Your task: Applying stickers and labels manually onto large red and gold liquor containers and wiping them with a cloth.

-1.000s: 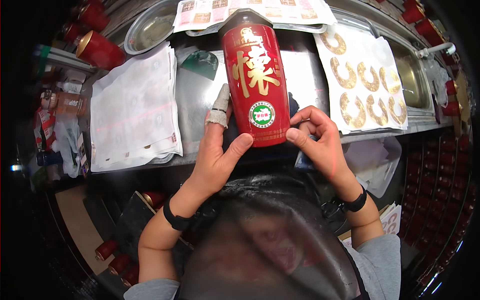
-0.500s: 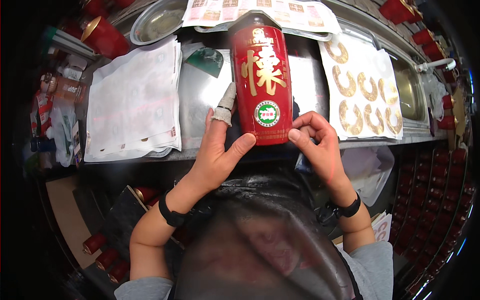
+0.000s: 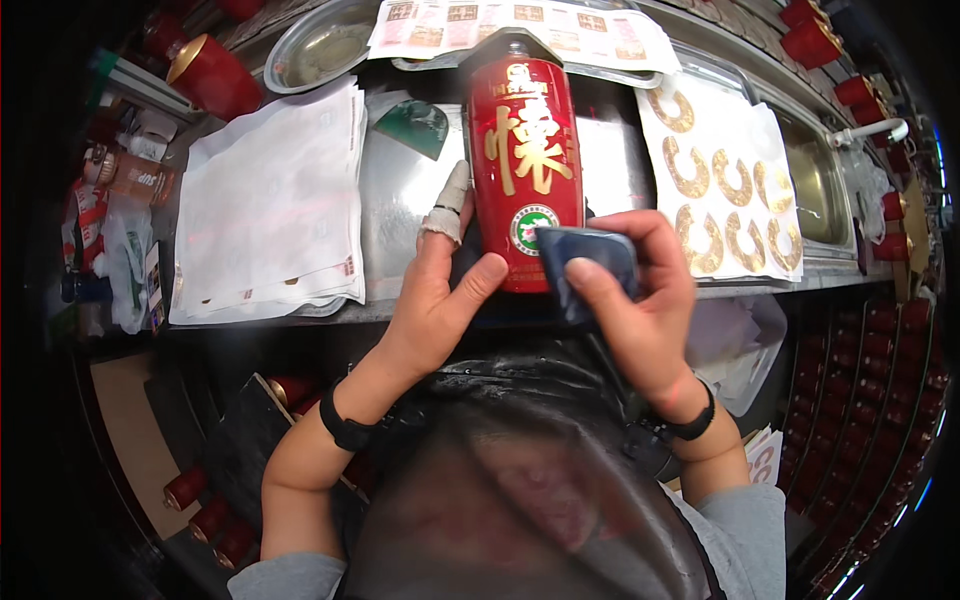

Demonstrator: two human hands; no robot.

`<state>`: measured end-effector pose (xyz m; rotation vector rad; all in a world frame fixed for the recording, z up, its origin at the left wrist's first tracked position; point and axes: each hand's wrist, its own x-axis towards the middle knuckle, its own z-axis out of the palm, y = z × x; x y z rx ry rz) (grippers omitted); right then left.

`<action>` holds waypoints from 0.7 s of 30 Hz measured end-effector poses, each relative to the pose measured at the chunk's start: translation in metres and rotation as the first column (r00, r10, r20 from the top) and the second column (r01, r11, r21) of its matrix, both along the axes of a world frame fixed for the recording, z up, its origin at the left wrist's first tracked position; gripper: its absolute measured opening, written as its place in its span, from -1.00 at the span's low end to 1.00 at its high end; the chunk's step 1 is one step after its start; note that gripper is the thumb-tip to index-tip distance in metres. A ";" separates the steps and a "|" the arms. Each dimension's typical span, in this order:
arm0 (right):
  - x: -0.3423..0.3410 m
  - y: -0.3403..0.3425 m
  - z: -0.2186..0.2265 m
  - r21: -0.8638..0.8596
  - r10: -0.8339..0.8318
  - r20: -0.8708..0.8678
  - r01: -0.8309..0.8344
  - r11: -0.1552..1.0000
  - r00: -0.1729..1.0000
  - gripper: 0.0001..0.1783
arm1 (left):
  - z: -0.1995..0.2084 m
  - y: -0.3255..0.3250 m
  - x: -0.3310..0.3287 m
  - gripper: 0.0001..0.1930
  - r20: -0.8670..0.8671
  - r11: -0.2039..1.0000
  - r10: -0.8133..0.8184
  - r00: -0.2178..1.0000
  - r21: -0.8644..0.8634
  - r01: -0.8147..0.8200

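Observation:
A red bottle (image 3: 528,110) with gold characters and a round green-and-white label lies in front of me, its neck pointing away. My left hand (image 3: 430,285) holds its left side, thumb on the front near the base; a pale cover wraps the index finger. In my right hand (image 3: 655,320) a flat dark-blue scraper (image 3: 598,258) is pinched between thumb and fingers. The scraper overlaps the bottle's lower right, covering part of the round label; whether it touches the surface I cannot tell. Left of the bottle, a green flat scraper (image 3: 415,128) lies on the metal worktop (image 3: 400,220).
Stacked white sheets (image 3: 265,200) lie at left, a sheet of gold C-shaped decals (image 3: 738,185) at right. More printed sheets (image 3: 530,25) and a metal bowl (image 3: 318,50) are at the back. A sink (image 3: 815,180) sits far right. Red bottles (image 3: 870,400) fill a rack at lower right.
My right hand has brought the blue scraper up from beside the bottle's base onto its lower right front. The left hand keeps its hold, and the bottle has hardly moved.

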<state>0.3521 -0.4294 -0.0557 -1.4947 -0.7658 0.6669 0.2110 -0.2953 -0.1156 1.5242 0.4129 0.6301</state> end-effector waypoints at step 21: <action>0.017 -0.005 -0.006 0.054 -0.053 0.263 0.040 0.998 0.963 -0.65 | -0.005 0.004 -0.012 0.11 -0.296 0.866 0.051 0.954 0.489 0.106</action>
